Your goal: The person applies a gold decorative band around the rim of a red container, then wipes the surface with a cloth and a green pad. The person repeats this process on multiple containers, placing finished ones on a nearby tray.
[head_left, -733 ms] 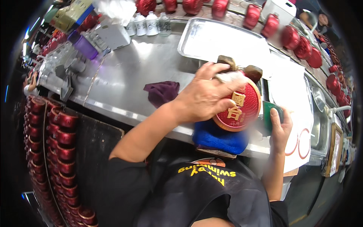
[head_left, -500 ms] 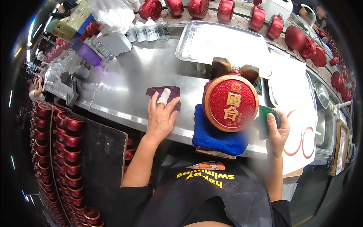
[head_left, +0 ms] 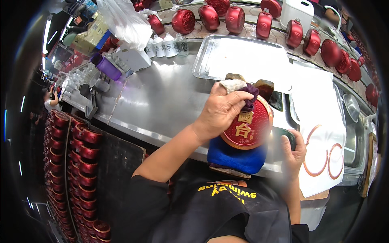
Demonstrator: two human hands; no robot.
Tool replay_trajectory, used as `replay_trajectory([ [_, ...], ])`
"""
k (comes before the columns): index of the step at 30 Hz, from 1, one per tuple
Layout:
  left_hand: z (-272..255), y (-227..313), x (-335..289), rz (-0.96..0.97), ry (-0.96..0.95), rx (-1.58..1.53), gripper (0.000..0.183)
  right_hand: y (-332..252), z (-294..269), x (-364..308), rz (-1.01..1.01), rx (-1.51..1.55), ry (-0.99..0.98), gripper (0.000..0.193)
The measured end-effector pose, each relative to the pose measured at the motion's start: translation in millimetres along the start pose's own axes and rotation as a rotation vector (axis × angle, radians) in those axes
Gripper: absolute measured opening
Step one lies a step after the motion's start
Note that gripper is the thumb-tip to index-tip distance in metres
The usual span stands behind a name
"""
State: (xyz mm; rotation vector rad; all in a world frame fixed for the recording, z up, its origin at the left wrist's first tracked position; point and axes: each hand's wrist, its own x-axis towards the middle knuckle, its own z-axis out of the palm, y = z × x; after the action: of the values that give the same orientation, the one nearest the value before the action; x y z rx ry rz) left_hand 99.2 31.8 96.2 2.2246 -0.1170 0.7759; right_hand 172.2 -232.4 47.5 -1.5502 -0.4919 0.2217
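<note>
A round red bottle (head_left: 259,123) with raised gold lettering and a gold rim faces me, propped on a blue cloth (head_left: 235,156) at the counter's front edge. Brown blocks (head_left: 264,90) stand behind it. My left hand (head_left: 216,113) pinches a crumpled purple cloth (head_left: 251,97) against the upper part of the bottle, hiding some of the face and the neck. A pale wrap (head_left: 234,85) covers one of its fingers. To the right of the bottle, my right hand (head_left: 295,152) grips a dark green flat piece (head_left: 287,137), partly blurred.
A metal tray (head_left: 198,60) lined with white sheet lies behind the bottle. Copper-coloured rings (head_left: 335,162) rest on white paper at the right. Red bottles (head_left: 235,19) line the far track, and several more are stacked at the lower left. Small bottles (head_left: 170,45) and a purple cup (head_left: 106,67) stand farther left.
My left hand has picked the purple cloth up off the counter and carried it right, onto the top of the red bottle. The right hand still holds the green piece. The whole view has shifted slightly.
</note>
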Motion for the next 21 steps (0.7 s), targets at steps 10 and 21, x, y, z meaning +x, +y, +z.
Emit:
replay_trajectory([
  [10,10,-1,-75,-0.277,0.272,-0.112,0.026,5,11,-2,-0.055,-0.034,0.008,0.023],
  [21,41,49,-119,0.173,0.121,0.519,0.039,12,13,-12,-0.078,-0.031,0.027,0.022],
])
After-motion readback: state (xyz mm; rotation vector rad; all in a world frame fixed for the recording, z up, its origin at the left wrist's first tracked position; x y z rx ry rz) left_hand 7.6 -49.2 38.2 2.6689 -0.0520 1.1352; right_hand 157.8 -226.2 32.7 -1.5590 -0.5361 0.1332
